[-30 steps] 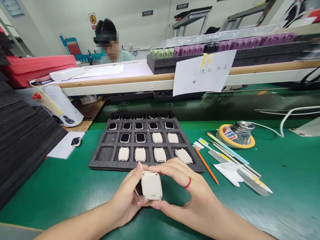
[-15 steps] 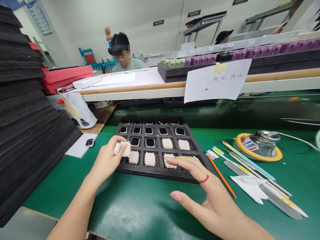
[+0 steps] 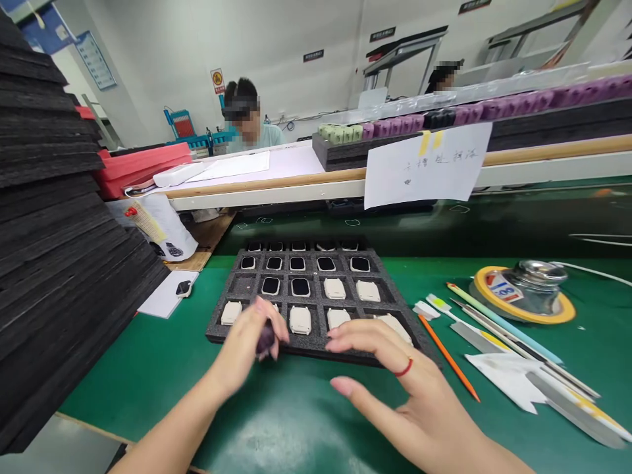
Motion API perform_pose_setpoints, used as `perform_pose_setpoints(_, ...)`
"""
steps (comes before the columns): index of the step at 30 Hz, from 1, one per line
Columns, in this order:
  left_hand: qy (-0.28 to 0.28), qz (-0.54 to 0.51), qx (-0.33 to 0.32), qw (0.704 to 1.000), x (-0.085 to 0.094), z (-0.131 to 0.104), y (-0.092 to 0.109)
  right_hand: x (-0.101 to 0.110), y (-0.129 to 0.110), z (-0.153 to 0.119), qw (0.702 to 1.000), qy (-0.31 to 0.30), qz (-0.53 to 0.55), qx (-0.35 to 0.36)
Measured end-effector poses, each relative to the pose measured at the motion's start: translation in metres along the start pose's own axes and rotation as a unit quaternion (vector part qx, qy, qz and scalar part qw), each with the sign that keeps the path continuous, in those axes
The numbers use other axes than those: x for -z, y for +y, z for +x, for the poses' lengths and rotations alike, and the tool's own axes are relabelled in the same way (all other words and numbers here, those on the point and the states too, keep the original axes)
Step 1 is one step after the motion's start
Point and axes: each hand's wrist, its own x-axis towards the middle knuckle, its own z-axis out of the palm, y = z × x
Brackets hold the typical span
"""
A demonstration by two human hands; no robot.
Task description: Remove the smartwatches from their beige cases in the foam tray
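Observation:
A black foam tray (image 3: pixel 316 352) with several pockets lies on the green bench. Its back rows hold white-framed watches (image 3: pixel 300 288) with dark screens facing up. White watch cases (image 3: pixel 300 320) lie backs up, mostly in the front row; the left pocket of the row behind shows bare foam. My left hand (image 3: pixel 247 339) is curled over the tray's front edge, closed around a small dark rounded piece (image 3: pixel 265 338), blurred and partly covered by fingers. My right hand (image 3: pixel 395 382) hovers over the front right, fingers spread and holding nothing, partly hiding the cases there.
Stacked black foam sheets (image 3: pixel 59 263) rise at the left, near a watch (image 3: pixel 184 288) on white paper (image 3: pixel 160 296). On the right lie an orange stick (image 3: pixel 449 359), knives, brushes and a glass bottle (image 3: pixel 538 289) inside a tape roll. A shelf (image 3: pixel 276 189) spans the back; people sit beyond.
My left hand has moved right and down from the tray's left side. The white watch case it held no longer shows in it; a dark piece does. My right hand has barely moved.

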Motion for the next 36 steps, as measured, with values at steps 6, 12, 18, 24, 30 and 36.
perform_pose_setpoints(6,-0.205,-0.196,0.148,0.947,-0.049,-0.023,0.002,-0.013,-0.006,-0.003,0.996,-0.076,-0.002,0.039)
perform_pose_setpoints(12,-0.195,-0.418,0.205,0.863,-0.047,-0.023,-0.003,-0.011,-0.003,0.001,0.997,-0.05,0.058,-0.002)
perform_pose_setpoints(18,-0.2,-0.477,0.198,0.833,-0.046,-0.025,-0.003,-0.008,-0.007,0.003,0.995,-0.004,0.099,-0.003)
perform_pose_setpoints(24,-0.22,-0.484,0.182,0.827,-0.045,-0.028,-0.006,0.001,-0.002,0.006,0.972,0.152,0.16,-0.084)
perform_pose_setpoints(30,-0.229,-0.479,0.177,0.829,-0.042,-0.031,-0.008,0.004,-0.002,0.004,0.955,0.197,0.198,-0.103)
perform_pose_setpoints(36,-0.231,-0.482,0.177,0.827,-0.041,-0.029,-0.007,0.003,-0.001,0.0,0.98,0.151,0.132,-0.02)
